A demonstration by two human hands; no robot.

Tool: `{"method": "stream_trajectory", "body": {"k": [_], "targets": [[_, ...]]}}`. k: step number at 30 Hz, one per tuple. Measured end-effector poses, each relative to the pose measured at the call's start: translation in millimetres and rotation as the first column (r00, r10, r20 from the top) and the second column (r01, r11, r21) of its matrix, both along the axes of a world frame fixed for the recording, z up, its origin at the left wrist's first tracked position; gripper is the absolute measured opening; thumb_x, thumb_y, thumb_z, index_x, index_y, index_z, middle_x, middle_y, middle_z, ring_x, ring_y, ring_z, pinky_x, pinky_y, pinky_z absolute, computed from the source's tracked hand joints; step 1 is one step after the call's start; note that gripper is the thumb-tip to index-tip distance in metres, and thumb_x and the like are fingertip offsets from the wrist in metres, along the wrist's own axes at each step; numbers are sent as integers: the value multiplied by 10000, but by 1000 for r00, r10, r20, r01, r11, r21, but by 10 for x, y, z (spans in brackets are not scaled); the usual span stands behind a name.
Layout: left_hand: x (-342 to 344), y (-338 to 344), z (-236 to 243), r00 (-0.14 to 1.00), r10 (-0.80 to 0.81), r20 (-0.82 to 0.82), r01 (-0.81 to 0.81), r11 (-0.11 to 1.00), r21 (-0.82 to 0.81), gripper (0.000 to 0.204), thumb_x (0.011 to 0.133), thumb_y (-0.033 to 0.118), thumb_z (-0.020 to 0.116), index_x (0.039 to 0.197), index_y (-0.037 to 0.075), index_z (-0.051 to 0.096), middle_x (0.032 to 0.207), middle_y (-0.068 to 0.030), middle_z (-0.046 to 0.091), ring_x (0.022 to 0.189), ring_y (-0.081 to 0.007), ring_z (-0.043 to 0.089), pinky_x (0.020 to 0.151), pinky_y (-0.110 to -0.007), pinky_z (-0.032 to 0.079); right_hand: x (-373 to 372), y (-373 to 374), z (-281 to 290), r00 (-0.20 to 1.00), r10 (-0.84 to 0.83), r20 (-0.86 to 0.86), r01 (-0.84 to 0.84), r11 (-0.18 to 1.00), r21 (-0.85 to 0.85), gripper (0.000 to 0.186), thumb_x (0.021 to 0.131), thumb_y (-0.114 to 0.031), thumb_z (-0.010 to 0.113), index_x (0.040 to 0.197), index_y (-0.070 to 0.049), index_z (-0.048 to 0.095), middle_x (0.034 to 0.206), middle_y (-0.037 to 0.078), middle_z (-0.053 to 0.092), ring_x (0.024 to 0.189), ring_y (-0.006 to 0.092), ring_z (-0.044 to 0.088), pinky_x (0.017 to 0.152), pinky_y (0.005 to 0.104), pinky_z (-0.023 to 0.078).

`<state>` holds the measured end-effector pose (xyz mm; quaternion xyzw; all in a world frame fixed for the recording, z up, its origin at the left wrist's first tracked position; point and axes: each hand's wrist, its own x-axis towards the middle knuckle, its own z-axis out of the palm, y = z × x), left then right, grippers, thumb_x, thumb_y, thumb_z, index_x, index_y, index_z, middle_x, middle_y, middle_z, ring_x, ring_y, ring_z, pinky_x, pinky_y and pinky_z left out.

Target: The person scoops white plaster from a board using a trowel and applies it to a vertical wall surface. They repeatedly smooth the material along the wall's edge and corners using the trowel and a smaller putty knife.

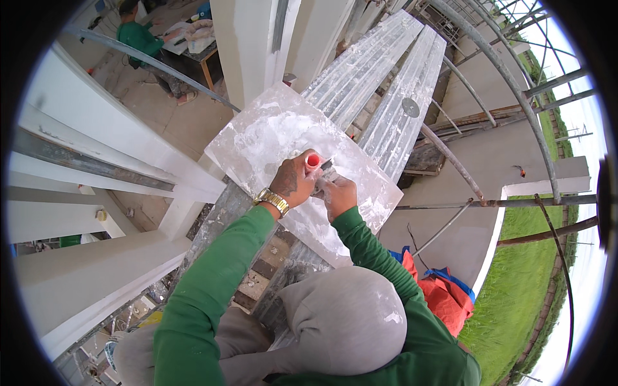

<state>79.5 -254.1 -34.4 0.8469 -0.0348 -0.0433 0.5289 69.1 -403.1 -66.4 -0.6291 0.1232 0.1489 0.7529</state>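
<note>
A broad pale board [251,138], smeared with white plaster, lies across metal scaffold planks in front of me. Over its middle my two hands are close together. My left hand [291,183], with a gold watch at its wrist, is closed around a red round-ended handle [312,161] seen end-on; the rest of that tool is hidden. Just right of it my right hand [338,194] is closed, its fingers at a small dark flat blade [327,167] coated with white paste. Whether blade and red handle are one tool, I cannot tell.
Ribbed metal planks [402,103] run away to the far right, with a gap between them. Scaffold pipes [454,161] stand on the right, above grass [515,283]. A red and blue cloth [444,299] lies near my right arm. Below left, another person [138,42] works at a table.
</note>
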Motion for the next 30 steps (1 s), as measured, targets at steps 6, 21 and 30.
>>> {"method": "stream_trajectory", "body": {"k": [6,21,30], "targets": [[417,205,-24,973,229,30,-225,967,-116,274,847,228,707,1044,39,686,918,-137,718,860,-240,694,783,-347,514,-419,-399,-42,964,70,255,25,936,-351,219,863,-37,583,1047,61,649,866,110,704,749,147,650,694,285,518],[492,519,828,961,58,269,-54,998,-21,334,870,323,696,1079,63,682,958,-101,708,865,-203,662,809,-350,498,-782,-230,-818,-120,988,102,59,109,-992,354,783,-203,591,1090,-41,663,1125,96,531,1014,270,530,775,395,486],[304,665,760,978,132,163,-132,991,-7,299,860,292,679,1063,75,706,970,-152,712,905,-295,682,819,-378,516,163,57,-431,238,949,209,156,175,-972,147,794,-145,617,916,-73,657,1059,61,585,966,246,576,802,416,497]]}}
